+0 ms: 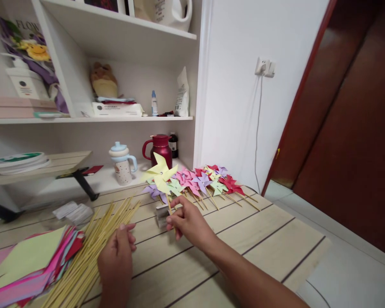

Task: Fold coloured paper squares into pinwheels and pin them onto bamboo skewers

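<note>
My right hand is closed, pinching the thin wooden stick of a pale yellow paper pinwheel. The pinwheel stands upright, its four-bladed head above my fingers with a small pin at the centre. My left hand hovers beside a bundle of thin wooden sticks, fingers loosely bent with nothing visible in them. Behind the right hand lie several finished paper pinwheels in pink, purple, green and red, their sticks pointing toward me. A small grey, shiny object sits just left of the right hand.
Coloured paper sheets are stacked at the lower left, near a clear plastic bag. Against the shelf stand a light blue-lidded cup and a red jug. The slatted table's right edge borders the tiled floor.
</note>
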A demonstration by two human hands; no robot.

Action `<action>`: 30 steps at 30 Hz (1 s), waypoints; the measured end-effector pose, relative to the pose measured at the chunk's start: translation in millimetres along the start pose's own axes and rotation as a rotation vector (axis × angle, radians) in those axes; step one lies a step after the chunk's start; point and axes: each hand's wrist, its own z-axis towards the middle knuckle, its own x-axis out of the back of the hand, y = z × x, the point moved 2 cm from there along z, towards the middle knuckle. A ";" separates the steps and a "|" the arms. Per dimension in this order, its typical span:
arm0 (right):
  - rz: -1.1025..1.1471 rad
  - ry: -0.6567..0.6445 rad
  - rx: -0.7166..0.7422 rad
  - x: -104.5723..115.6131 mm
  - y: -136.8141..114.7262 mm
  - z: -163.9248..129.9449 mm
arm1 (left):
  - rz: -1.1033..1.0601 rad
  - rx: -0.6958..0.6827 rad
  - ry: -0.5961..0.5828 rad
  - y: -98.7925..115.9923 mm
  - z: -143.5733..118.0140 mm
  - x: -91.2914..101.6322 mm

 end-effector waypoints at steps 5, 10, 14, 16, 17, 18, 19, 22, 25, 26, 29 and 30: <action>-0.048 0.092 0.024 25.6 -5.6 8.3 | -0.003 -0.017 -0.040 -4.3 3.5 -2.6; -0.138 0.234 0.012 60.3 -8.0 12.6 | -0.021 0.009 -0.047 -15.5 12.8 -4.7; -0.269 0.261 -0.037 74.1 -4.4 7.1 | -0.040 0.029 -0.116 -20.5 17.2 -8.8; -0.341 0.283 -0.063 80.4 -1.0 2.8 | -0.040 0.036 -0.160 -21.3 18.0 -10.7; -0.375 0.297 -0.076 84.0 1.2 0.8 | -0.037 0.038 -0.178 -21.9 18.2 -11.3; -0.407 0.308 -0.091 87.7 4.0 -0.9 | -0.032 0.038 -0.190 -22.5 18.5 -11.8; -0.439 0.318 -0.107 91.2 7.1 -2.2 | -0.026 0.037 -0.198 -23.4 18.8 -12.2; -0.546 0.352 -0.145 99.8 17.8 -3.0 | -0.007 0.027 -0.207 -26.4 19.3 -12.7; -0.647 0.395 -0.167 103.9 27.4 1.4 | 0.012 0.018 -0.214 -28.5 19.3 -13.0; -0.680 0.406 -0.171 104.6 29.9 3.8 | 0.018 0.016 -0.219 -29.0 19.2 -13.1; -0.774 0.418 -0.194 106.5 36.3 11.5 | 0.035 0.008 -0.234 -30.8 19.9 -14.0; -0.801 0.411 -0.210 107.2 38.6 13.8 | 0.041 0.003 -0.238 -31.7 20.5 -14.4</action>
